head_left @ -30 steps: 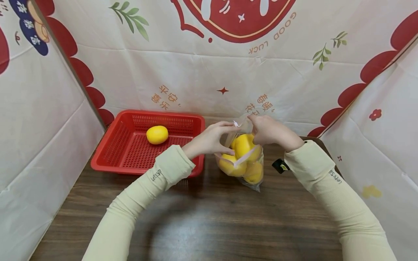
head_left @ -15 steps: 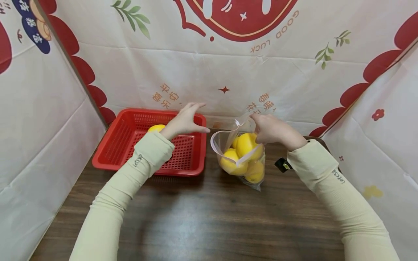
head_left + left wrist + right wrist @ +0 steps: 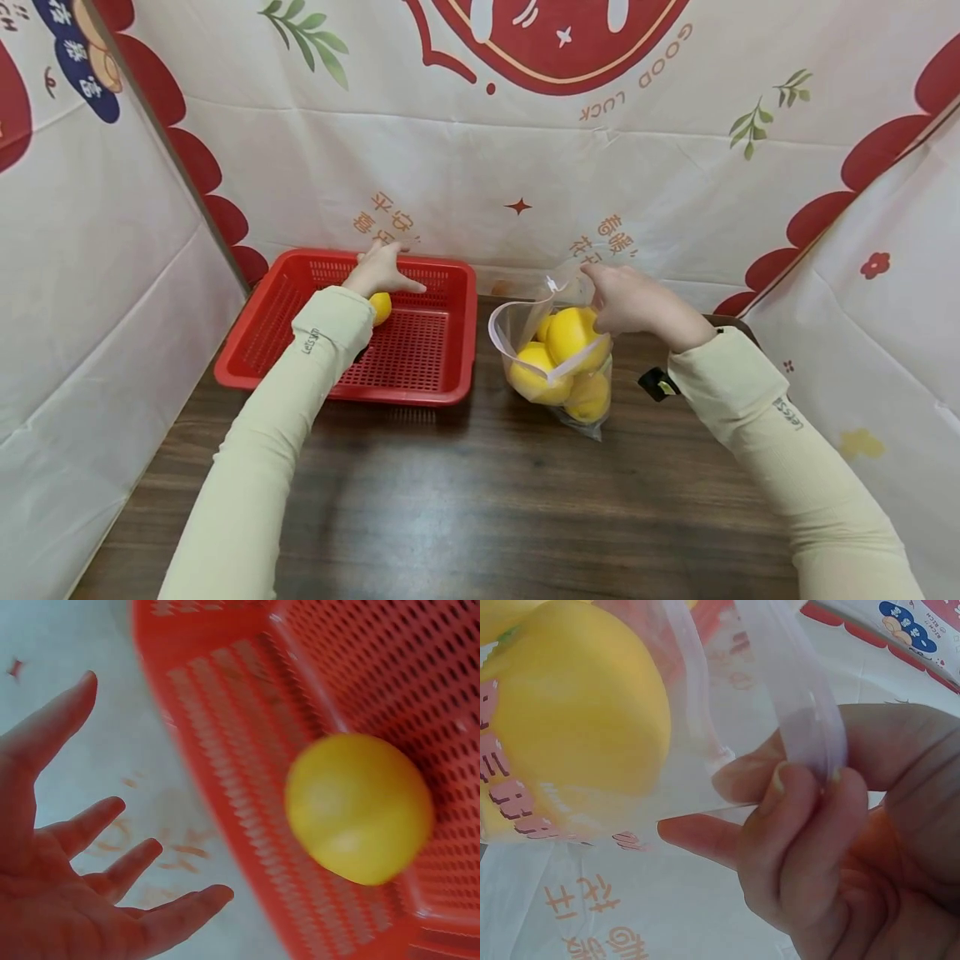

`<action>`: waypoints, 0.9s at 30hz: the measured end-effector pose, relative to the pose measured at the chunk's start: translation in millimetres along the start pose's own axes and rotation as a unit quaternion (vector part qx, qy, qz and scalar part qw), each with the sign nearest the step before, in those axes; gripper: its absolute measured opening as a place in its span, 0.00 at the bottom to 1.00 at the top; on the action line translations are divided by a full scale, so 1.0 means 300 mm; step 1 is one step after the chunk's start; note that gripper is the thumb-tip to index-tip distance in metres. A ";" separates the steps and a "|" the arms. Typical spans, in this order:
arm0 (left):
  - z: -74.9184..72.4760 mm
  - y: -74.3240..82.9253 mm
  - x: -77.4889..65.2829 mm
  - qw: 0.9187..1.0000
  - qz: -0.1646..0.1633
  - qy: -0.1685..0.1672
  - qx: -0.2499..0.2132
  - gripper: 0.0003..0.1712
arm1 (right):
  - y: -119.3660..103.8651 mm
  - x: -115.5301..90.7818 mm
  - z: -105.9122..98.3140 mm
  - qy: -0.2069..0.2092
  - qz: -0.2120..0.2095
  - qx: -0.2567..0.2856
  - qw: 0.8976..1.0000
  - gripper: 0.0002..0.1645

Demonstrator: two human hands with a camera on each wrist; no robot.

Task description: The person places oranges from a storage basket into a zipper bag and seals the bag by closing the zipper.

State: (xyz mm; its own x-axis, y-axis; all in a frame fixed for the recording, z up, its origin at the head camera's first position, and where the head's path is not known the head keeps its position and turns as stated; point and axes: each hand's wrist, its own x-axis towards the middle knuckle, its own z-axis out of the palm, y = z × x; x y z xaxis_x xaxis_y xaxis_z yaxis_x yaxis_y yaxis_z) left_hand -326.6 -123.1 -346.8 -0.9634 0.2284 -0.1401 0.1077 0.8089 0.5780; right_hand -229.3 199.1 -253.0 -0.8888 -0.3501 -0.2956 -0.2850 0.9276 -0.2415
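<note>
A yellow lemon (image 3: 360,810) lies in the red plastic basket (image 3: 442,396); in the head view my left forearm partly covers it. Over the basket's back part, my left hand (image 3: 378,271) hovers with fingers spread, touching nothing. To the right, a clear zip bag (image 3: 504,333) stands with its mouth gaping, several lemons (image 3: 573,337) inside. My right hand (image 3: 633,304) pinches the bag's upper edge. In the right wrist view, thumb and curled fingers (image 3: 802,825) grip the pale zip strip (image 3: 810,727), and pink print shows on the bag.
A dark wood table (image 3: 525,517) carries the basket and bag. Behind and at both sides rises a white printed cloth (image 3: 465,183) with red scalloped borders. A small black item (image 3: 658,383) sits at the right wrist.
My left hand has left the bag and moved leftward to above the basket, fingers spread. The right hand keeps its grip on the bag, whose mouth now stands more open.
</note>
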 end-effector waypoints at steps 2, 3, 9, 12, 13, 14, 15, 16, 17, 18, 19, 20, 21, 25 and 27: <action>0.002 -0.026 0.012 1.000 -0.029 -0.009 -0.003 0.48 | 0.004 0.000 0.000 0.001 0.000 -0.002 1.000 0.48; 0.003 -0.039 0.017 0.999 -0.041 -0.012 -0.003 0.48 | 0.006 -0.001 0.001 0.002 -0.001 -0.003 1.000 0.48; 0.008 -0.105 0.030 0.996 -0.082 -0.030 0.012 0.46 | 0.016 -0.003 0.003 0.007 -0.002 -0.006 1.000 0.48; 0.007 -0.134 0.031 0.994 -0.104 -0.042 0.009 0.46 | 0.017 -0.004 0.002 0.005 0.001 -0.001 1.000 0.48; 0.008 -0.144 0.032 0.992 -0.114 -0.048 0.002 0.46 | 0.016 -0.005 0.002 0.004 0.003 0.001 1.000 0.48; 0.009 -0.154 0.032 0.991 -0.122 -0.053 -0.003 0.45 | 0.016 -0.005 0.002 0.004 0.005 0.002 1.000 0.48; 0.011 -0.164 0.033 0.990 -0.129 -0.058 -0.006 0.45 | 0.016 -0.006 0.001 0.002 0.007 0.004 1.000 0.48; 0.012 -0.172 0.033 0.989 -0.134 -0.063 -0.007 0.45 | 0.015 -0.006 0.000 0.001 0.010 0.006 1.000 0.48; 0.014 -0.179 0.032 0.988 -0.141 -0.068 -0.010 0.45 | 0.015 -0.006 0.000 0.001 0.010 0.006 1.000 0.48; 0.016 -0.184 0.033 0.987 -0.144 -0.074 -0.012 0.45 | 0.015 -0.006 0.000 0.001 0.011 0.007 1.000 0.48; 0.019 -0.188 0.033 0.986 -0.144 -0.080 -0.013 0.44 | 0.015 -0.007 -0.001 0.002 0.011 0.007 1.000 0.48; 0.021 -0.192 0.035 0.986 -0.146 -0.085 -0.015 0.44 | 0.015 -0.007 -0.001 0.003 0.011 0.007 1.000 0.48; 0.024 -0.195 0.036 0.985 -0.149 -0.089 -0.019 0.43 | 0.015 -0.007 -0.001 0.002 0.011 0.007 1.000 0.48; 0.037 -0.215 0.049 0.982 -0.158 -0.098 -0.034 0.41 | 0.015 -0.004 -0.002 0.003 0.012 0.006 1.000 0.48; 0.045 -0.226 0.058 0.981 -0.162 -0.096 -0.034 0.40 | 0.014 -0.002 -0.002 0.002 0.013 0.005 1.000 0.48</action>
State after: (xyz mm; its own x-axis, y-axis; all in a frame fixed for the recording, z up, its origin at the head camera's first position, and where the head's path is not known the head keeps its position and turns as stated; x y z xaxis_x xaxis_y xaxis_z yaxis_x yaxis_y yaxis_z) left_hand -347.5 -166.8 -399.3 -0.8797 0.0678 -0.4707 -0.2201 0.8193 0.5294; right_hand -230.2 203.2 -253.2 -0.8977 -0.3251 -0.2974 -0.2582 0.9351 -0.2427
